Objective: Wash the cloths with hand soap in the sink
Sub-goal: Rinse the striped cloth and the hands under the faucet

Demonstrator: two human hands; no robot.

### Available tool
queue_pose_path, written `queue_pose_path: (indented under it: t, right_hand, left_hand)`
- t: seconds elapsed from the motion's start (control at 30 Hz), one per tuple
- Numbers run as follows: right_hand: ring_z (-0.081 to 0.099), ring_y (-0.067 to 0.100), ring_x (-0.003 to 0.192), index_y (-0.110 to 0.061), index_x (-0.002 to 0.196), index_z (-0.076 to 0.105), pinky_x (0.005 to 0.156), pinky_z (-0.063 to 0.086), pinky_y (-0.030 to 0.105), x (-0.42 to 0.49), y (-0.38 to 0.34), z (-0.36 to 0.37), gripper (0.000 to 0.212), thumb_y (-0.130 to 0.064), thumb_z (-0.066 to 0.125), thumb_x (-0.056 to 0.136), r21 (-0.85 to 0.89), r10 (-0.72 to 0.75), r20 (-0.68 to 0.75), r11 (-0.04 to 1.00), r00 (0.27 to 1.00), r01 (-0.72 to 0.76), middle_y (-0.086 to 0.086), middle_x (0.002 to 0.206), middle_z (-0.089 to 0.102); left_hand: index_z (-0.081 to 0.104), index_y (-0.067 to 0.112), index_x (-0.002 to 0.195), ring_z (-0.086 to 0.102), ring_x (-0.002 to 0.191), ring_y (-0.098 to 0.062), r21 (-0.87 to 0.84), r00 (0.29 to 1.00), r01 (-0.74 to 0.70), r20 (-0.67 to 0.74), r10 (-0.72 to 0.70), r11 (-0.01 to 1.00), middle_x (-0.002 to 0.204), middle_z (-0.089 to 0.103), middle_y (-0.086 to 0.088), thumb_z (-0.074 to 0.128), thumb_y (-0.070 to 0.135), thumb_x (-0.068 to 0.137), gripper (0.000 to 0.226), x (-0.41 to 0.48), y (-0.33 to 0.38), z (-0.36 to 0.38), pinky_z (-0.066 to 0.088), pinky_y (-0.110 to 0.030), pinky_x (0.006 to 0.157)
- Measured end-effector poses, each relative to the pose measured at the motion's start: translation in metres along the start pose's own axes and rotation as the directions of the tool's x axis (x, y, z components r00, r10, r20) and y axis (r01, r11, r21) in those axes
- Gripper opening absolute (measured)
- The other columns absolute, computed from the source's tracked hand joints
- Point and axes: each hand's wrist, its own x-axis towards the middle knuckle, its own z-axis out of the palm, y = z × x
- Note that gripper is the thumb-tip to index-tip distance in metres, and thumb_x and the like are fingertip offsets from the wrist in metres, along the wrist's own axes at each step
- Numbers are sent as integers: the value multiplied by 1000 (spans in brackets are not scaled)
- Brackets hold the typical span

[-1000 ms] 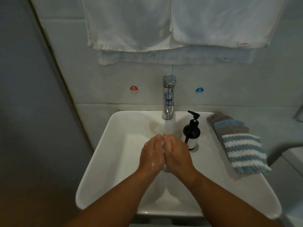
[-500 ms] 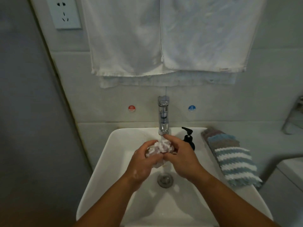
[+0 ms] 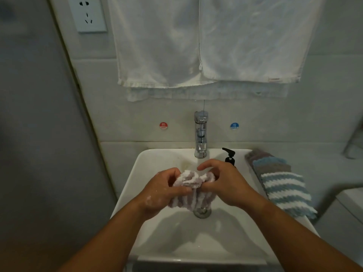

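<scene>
A bunched pale striped cloth hangs over the white sink, just below the chrome tap and above the drain. My left hand grips its left side, with soap foam on the wrist. My right hand pinches its right side, with the index finger raised over it. A black soap pump bottle stands behind my right hand, mostly hidden. A stack of folded striped cloths lies on the sink's right rim.
Two white towels hang on the wall above the tap. A wall socket sits at the upper left. Red hot and blue cold stickers flank the tap. A grey wall closes the left side.
My hands rose from pressed together low in the basin to under the tap, then spread apart, and the bunched cloth between them now shows more. The view tilted upward.
</scene>
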Motion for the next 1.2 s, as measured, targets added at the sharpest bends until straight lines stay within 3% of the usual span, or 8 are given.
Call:
queue_pose_path:
  t: [0.1,0.27,0.37,0.47,0.67,0.87,1.03,1.2]
  right_hand:
    - [66,-1,70,-33,97,72,61,47,12,-1,2,-5,32,-11,84,77,34,-23,59,999,998,21,-12,78,71]
    - [71,6,78,-29,86,77,69,53,21,-5,8,-19,10,-20,80,83,47,-39,71,998,997,36,-11,81,74]
    - [69,16,72,-21,81,75,66,54,32,-7,12,-28,9,-12,77,84,160,-16,13,987,1000,13,-3,76,72]
    - [62,13,64,-15,78,71,56,49,26,-6,12,-30,13,-4,72,86,294,8,13,956,1000,-11,0,69,67]
    - [68,17,69,-10,88,67,57,51,27,-5,20,-32,7,-12,74,89,398,71,-15,916,997,-59,2,74,70]
    - [71,21,74,-10,89,75,67,56,33,-10,21,-36,30,-39,66,87,366,86,53,925,995,-99,9,81,74]
    - [69,15,68,-9,86,72,62,52,25,-9,21,-37,22,-25,62,97,421,81,57,902,995,-97,3,73,72]
    - [71,24,76,2,96,67,64,56,31,-4,29,-40,13,-1,72,85,514,125,54,847,991,-135,12,82,72]
  left_hand:
    - [56,6,97,66,81,-25,-53,1000,0,5,0,999,88,68,-11,88,29,69,48,-3,-2,-6,54,-41,73]
    - [65,15,124,67,113,-33,-264,1000,8,-18,-13,965,120,70,-14,92,24,64,66,-3,-7,-18,55,-49,97]
    - [72,8,110,69,104,-32,-283,996,3,-88,-29,959,108,74,-13,86,18,75,39,-4,-7,-25,57,-45,91]
    - [72,20,82,68,88,-26,-153,990,9,-137,-30,988,88,72,-6,77,19,84,5,-6,-8,-30,56,-39,79]
    - [64,12,85,66,74,-15,34,987,5,-161,1,999,80,70,-1,73,27,91,18,-9,-1,-37,54,-32,69]
    - [72,11,83,69,72,-14,61,975,20,-223,-6,998,78,75,-3,72,29,92,19,-10,2,-38,54,-27,64]
    - [75,20,83,70,85,-27,-52,985,6,-174,-15,999,87,74,-7,80,13,83,9,-10,-1,-39,57,-40,77]
    - [76,18,100,70,101,-35,-100,993,65,-96,-75,993,104,74,-13,94,12,59,45,-10,2,-40,58,-47,91]
